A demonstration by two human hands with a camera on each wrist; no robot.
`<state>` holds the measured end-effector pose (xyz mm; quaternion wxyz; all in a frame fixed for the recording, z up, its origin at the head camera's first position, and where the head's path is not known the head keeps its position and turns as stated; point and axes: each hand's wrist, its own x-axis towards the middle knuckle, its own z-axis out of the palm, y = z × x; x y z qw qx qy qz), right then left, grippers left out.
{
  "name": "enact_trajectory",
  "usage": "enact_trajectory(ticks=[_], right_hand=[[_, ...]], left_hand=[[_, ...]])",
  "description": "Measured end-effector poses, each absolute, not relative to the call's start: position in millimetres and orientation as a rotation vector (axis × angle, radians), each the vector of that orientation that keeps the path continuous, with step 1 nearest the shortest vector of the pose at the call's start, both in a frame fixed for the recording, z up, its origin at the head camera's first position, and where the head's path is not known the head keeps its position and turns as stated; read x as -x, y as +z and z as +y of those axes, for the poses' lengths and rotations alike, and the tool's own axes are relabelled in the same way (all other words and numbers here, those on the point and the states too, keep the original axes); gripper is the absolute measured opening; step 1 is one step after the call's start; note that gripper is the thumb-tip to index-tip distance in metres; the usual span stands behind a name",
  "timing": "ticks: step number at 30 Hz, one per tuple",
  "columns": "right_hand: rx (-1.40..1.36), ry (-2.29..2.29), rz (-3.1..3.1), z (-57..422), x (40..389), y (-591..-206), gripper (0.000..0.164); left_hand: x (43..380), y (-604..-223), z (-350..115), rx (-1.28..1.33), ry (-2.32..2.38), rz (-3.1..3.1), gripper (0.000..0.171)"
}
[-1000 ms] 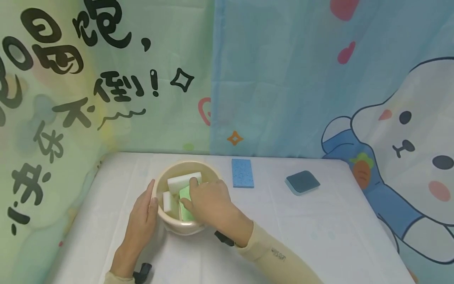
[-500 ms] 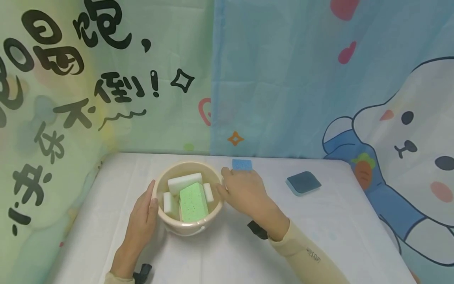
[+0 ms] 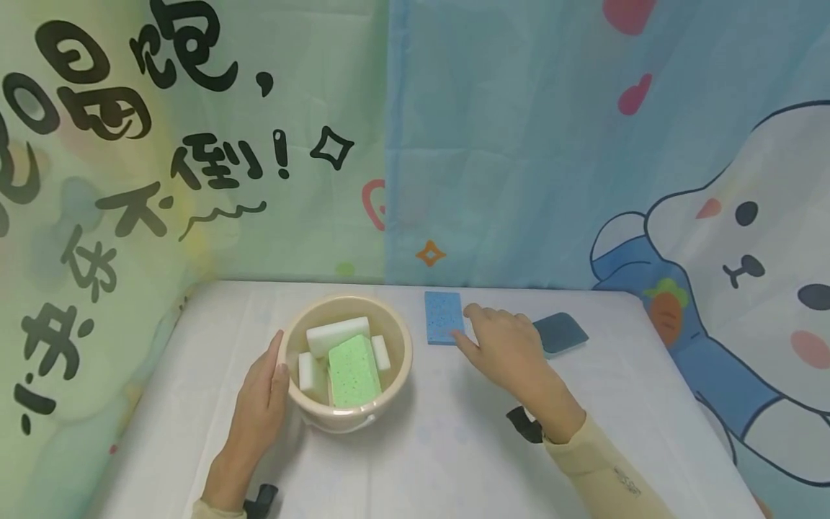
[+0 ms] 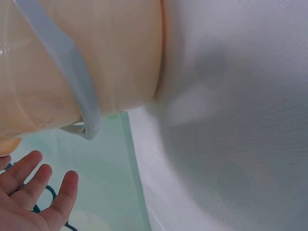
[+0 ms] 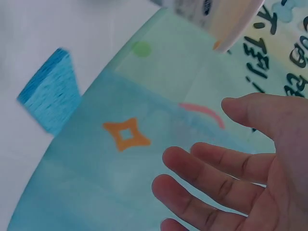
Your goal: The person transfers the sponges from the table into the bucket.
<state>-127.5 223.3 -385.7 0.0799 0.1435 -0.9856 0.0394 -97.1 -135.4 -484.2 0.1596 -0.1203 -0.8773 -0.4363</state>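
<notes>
A cream bucket (image 3: 403,360) with a pale handle (image 4: 79,72) stands on the white table. Inside it lie a green sponge (image 3: 353,371) and several white sponge blocks (image 3: 337,332). My left hand (image 3: 259,404) rests against the bucket's left side, fingers straight along the rim. To the right of the bucket, my right hand (image 3: 506,349) hovers with relaxed, spread fingers and holds nothing. Its fingertips are just right of a flat blue sponge (image 3: 444,318). In the right wrist view the blue sponge (image 5: 53,94) lies apart from the fingers.
A dark teal sponge (image 3: 561,333) lies farther right, partly covered by my right hand. A printed cloth backdrop (image 3: 493,144) hangs along the table's back edge, and another printed cloth (image 3: 65,324) runs down the left side.
My right hand has left the green sponge in the bucket and moved right, passing over the blue sponge to its right side. The left hand has stayed at the bucket.
</notes>
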Motion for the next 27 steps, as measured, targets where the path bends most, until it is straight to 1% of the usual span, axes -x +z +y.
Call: enact_trajectory(ticks=[6, 16, 22, 27], right_hand=[[-0.377, 0.137, -2.949, 249, 130, -392, 0.038], [-0.263, 0.198, -2.932, 301, 137, -418, 0.038], [-0.271, 0.233, -2.887, 333, 139, -432, 0.035], [-0.248, 0.269, -2.936, 357, 142, -441, 0.038]], left_hand=[[98, -486, -136, 0.341, -1.247, -2.509, 0.049], [99, -486, -136, 0.337, -1.254, -2.513, 0.050], [98, -487, -136, 0.343, -1.240, -2.505, 0.050], [98, -486, -136, 0.341, -1.240, -2.502, 0.050]])
